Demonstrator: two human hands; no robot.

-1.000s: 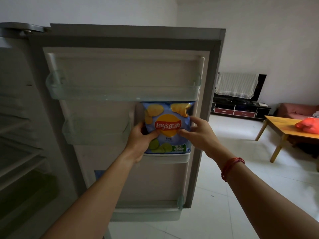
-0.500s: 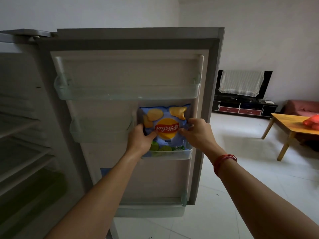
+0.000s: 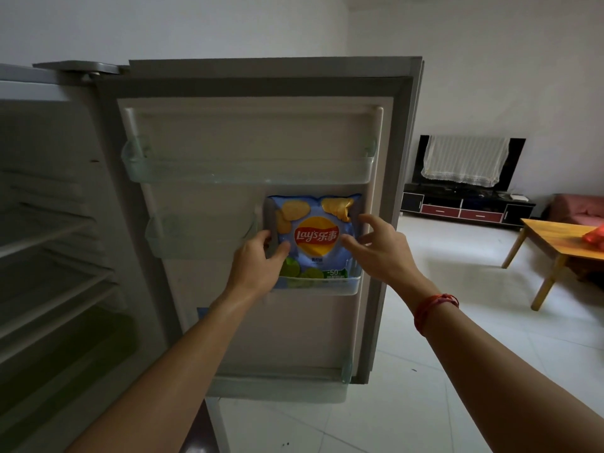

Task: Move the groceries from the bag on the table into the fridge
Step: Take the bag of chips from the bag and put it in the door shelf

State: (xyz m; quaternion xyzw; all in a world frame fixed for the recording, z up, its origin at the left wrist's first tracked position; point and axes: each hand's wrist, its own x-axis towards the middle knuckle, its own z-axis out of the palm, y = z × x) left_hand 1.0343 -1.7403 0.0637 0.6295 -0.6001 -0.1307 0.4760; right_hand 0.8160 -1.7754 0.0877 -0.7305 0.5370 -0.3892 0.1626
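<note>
As the chip bag (image 3: 315, 237) drops the last bit, its bottom edge now sits inside the small clear bin (image 3: 327, 291) on the right side of the open fridge door (image 3: 261, 322). A second ago it was held higher, with both hands pinching it above the bin's lip. So from where I stand this item looks as good as delivered; all that seems left is letting go.

From the head camera, the only view there is, both bare arms reach forward and up to the middle tier of the door. The left hand (image 3: 258, 266) grips the bag's left edge, thumb (image 3: 282, 250) laid across the front and the other fingers curled round behind. The right hand (image 3: 380, 253) has loosened: its fingers (image 3: 372, 220) are spread and lifted by the bag's right side, and only the thumb tip appears to touch the front, though I cannot be sure of contact. A red band (image 3: 434, 308) circles that wrist.

To the left, the wire shelves (image 3: 49, 230) inside the fridge are dim. Well off to the right, across the tiled floor, a red bag (image 3: 595, 240) lies on the wooden table (image 3: 552, 237). Whether more groceries wait in it cannot be told from here, so I would guess another trip follows.
</note>
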